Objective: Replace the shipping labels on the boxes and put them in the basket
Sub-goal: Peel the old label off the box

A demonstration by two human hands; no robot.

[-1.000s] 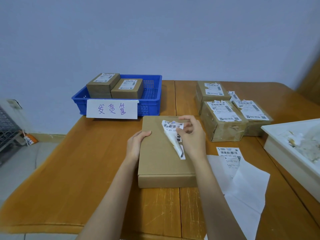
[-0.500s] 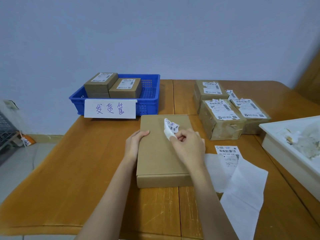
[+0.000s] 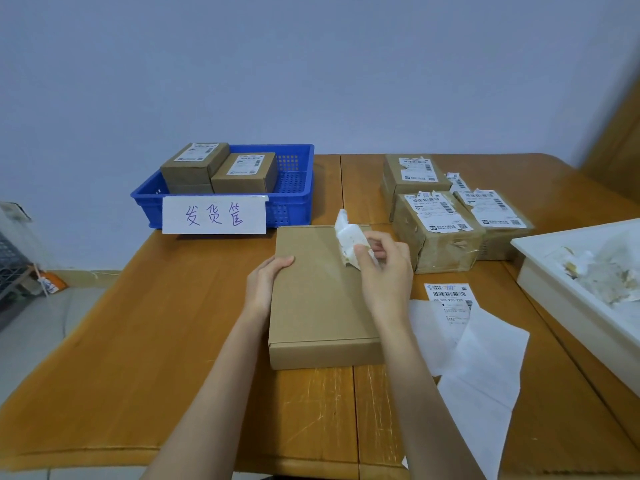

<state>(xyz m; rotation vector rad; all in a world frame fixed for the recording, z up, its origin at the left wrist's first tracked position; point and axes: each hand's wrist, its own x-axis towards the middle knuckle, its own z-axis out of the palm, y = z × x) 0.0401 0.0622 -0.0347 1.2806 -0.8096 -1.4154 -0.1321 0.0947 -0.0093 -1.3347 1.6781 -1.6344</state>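
Note:
A flat brown cardboard box [image 3: 318,292] lies on the table in front of me, its top bare of any label. My left hand [image 3: 265,282] rests flat on the box's left edge. My right hand [image 3: 384,271] pinches a crumpled, peeled-off white label [image 3: 349,240] above the box's far right corner. A fresh shipping label [image 3: 448,297] lies on white backing sheets [image 3: 485,358] to the right of the box. The blue basket [image 3: 294,202] at the back left holds two labelled boxes [image 3: 242,171].
Three brown boxes with torn old labels [image 3: 440,223] stand at the back right. A white tray [image 3: 540,268] with paper scraps sits at the right table edge. A handwritten paper sign [image 3: 214,214] hangs on the basket's front.
My right hand has pulled the old label fully off the box and bunched it up, lifting it toward the far right corner. My left hand has stayed on the box's edge.

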